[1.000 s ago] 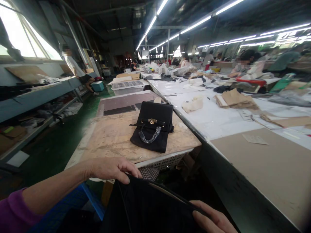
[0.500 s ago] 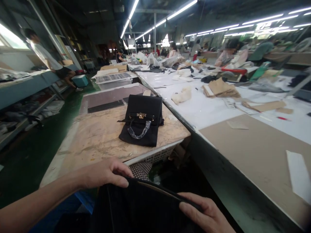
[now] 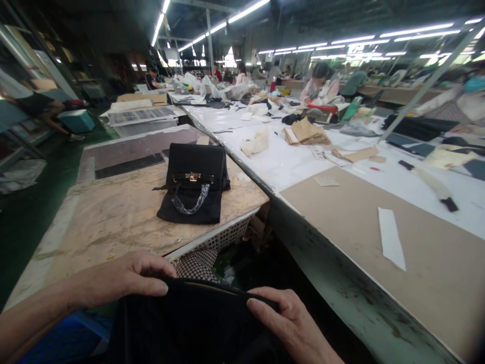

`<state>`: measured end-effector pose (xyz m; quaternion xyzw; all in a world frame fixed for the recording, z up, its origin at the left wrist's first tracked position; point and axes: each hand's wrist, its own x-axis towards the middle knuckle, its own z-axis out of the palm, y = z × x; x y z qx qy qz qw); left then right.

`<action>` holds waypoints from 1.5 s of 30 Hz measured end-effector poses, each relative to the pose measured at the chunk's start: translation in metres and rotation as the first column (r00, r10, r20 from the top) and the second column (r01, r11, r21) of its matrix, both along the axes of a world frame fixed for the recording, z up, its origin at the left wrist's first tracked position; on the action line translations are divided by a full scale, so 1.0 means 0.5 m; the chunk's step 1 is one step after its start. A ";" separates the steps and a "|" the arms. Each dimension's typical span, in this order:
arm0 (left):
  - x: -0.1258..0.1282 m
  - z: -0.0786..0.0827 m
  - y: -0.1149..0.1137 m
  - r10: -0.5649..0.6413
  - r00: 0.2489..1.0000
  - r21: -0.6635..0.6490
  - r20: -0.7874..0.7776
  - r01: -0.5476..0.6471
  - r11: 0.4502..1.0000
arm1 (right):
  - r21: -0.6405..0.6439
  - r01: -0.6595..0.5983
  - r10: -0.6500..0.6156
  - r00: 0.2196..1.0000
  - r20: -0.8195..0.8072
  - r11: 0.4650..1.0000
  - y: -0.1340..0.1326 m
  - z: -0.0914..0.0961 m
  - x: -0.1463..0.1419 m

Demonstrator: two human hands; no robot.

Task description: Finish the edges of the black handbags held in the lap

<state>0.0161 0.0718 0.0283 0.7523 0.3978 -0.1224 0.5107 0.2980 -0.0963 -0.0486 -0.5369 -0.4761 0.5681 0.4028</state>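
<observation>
My left hand [image 3: 125,278] grips the top edge of a black fabric piece [image 3: 193,323] at the bottom of the view, fingers curled over its rim. My right hand [image 3: 288,323] holds the same edge further right, thumb on top. Beyond them, a finished black handbag [image 3: 194,183] with a gold clasp and a wrapped handle lies on a worn wooden board [image 3: 113,217].
A long white worktable [image 3: 288,162] with a brown cardboard sheet [image 3: 435,263] and a white paper strip [image 3: 390,237] runs along the right. A white perforated basket [image 3: 223,237] sits under the board. Paper stacks and other workers fill the far end. Green floor lies on the left.
The view has swung to the right, so the bag and board shifted left. My two hands have come closer together on the black fabric edge.
</observation>
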 end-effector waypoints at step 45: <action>0.234 -0.026 -0.106 -0.288 0.958 0.362 0.005 0.267 0.893 | -0.002 -0.159 0.159 0.987 0.032 0.987 0.000 0.021 0.069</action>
